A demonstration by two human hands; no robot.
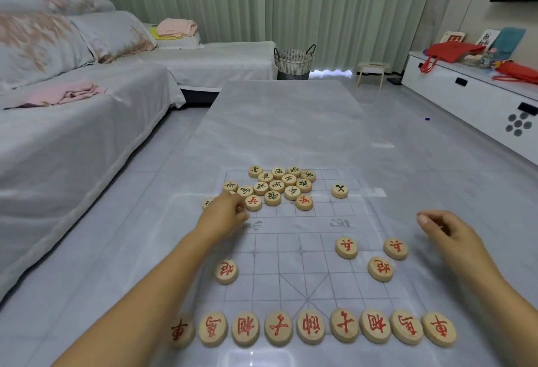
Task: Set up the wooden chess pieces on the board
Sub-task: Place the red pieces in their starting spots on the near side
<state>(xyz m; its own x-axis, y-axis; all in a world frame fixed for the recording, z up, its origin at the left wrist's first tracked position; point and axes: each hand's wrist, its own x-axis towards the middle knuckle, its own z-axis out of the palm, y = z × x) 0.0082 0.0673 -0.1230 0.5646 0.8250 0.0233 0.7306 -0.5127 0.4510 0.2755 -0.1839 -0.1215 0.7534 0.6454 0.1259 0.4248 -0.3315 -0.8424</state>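
Note:
A clear chess board sheet [291, 276] lies on the grey table. A full row of red-lettered wooden pieces [311, 327] lines its near edge. Two red cannons [227, 271] [380, 268] and two red soldiers [346, 247] [395, 248] stand further in. A heap of green-lettered pieces [279, 184] with two red soldiers [253, 203] [304, 202] sits at the far side, and one green piece [339, 190] stands apart. My left hand [225, 214] rests on the heap's left edge, fingers curled down beside a red soldier, hiding pieces. My right hand [445, 230] hovers right of the board, loosely curled, holding nothing.
The grey table [285, 122] stretches away beyond the board. A covered sofa [72, 122] runs along the left, a white cabinet [471, 96] along the right. A woven basket [294, 62] and a small stool [371, 71] stand at the far end.

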